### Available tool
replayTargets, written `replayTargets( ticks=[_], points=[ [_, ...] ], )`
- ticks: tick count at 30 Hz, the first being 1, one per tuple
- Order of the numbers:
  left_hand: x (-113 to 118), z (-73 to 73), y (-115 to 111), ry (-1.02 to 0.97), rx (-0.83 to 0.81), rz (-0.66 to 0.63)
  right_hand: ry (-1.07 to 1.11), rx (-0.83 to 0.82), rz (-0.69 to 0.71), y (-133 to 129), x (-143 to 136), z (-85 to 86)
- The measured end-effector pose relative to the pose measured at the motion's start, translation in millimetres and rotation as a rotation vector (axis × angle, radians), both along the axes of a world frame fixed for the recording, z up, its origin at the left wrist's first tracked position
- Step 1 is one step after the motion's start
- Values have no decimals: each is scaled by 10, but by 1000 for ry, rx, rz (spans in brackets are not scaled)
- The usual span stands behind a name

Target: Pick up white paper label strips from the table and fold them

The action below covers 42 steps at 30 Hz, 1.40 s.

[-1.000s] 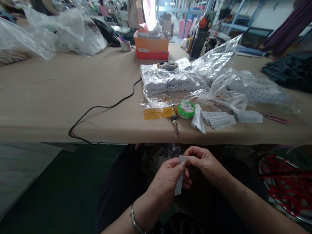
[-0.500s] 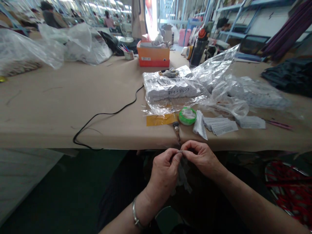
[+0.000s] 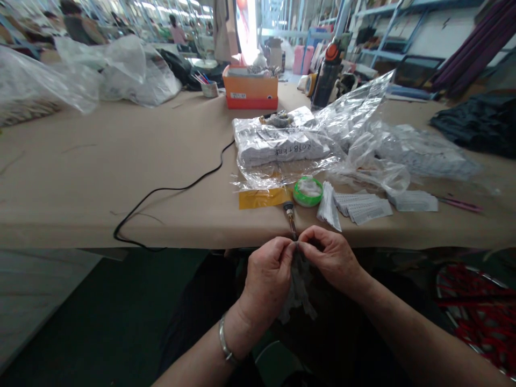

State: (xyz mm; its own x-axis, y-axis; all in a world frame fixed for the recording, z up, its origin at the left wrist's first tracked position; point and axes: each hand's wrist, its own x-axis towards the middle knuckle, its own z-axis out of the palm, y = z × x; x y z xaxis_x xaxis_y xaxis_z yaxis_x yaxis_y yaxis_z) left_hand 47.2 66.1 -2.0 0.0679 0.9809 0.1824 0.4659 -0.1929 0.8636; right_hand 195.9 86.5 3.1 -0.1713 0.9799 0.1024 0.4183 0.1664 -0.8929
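Both hands meet at the table's front edge, pinching a small pale strip [image 3: 296,245] between their fingertips. My left hand [image 3: 269,279] is closed on its left end, and my right hand [image 3: 331,259] is closed on its right end. Pale, translucent pieces [image 3: 299,293] hang below the fingers. Just beyond the fingertips, the metal tip of a soldering-iron-like tool [image 3: 290,215] points toward me. Beside that tool are a green round container [image 3: 307,192] with white material, a yellow-brown film strip [image 3: 262,198] and white printed labels [image 3: 363,207].
Plastic-wrapped white bundles [image 3: 278,145] lie behind the tool. A black cord [image 3: 173,188] curves over the brown table [image 3: 161,140] to its front edge. Farther back stand an orange box [image 3: 250,88] and a dark bottle [image 3: 325,80]. A basket of red items [image 3: 479,317] sits low right.
Both hands have moved slightly up and left, bringing the pinched strip to the tool's tip. The view has shifted a little.
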Motion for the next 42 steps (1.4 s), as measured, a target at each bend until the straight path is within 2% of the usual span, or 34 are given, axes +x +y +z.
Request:
replayTargets(
  ticks=[13, 18, 22, 26, 29, 31, 34, 37, 39, 42],
  points=[
    [1, -52, 105, 13, 64, 19, -8, 81, -13, 58, -8, -49],
    [-5, -16, 55, -1, 71, 6, -40, 131, 51, -71, 31, -11],
    [-63, -87, -55, -7, 42, -31, -268, 370, 107, -201, 255, 67],
    [-126, -235, -75, -16, 8, -7, -606, 636, -80, -122, 594, 49],
    [-127, -296, -82, -60, -62, 41, -869, 652, -134, -37, 762, -35],
    [-98, -301, -104, -102, -113, 41, -945, 652, -123, -19, 811, -91],
    [-2, -261, -141, -166, -195, -3, -919, 703, -150, -24, 851, -119],
    [156, -159, -154, -258, -327, -65, -801, 772, -157, -59, 890, -67],
    [285, -63, -150, -427, -490, -96, -712, 825, -125, -134, 889, -9],
    [478, 75, -134, -869, -795, -156, -634, 857, -12, -348, 811, 71]
  ],
)
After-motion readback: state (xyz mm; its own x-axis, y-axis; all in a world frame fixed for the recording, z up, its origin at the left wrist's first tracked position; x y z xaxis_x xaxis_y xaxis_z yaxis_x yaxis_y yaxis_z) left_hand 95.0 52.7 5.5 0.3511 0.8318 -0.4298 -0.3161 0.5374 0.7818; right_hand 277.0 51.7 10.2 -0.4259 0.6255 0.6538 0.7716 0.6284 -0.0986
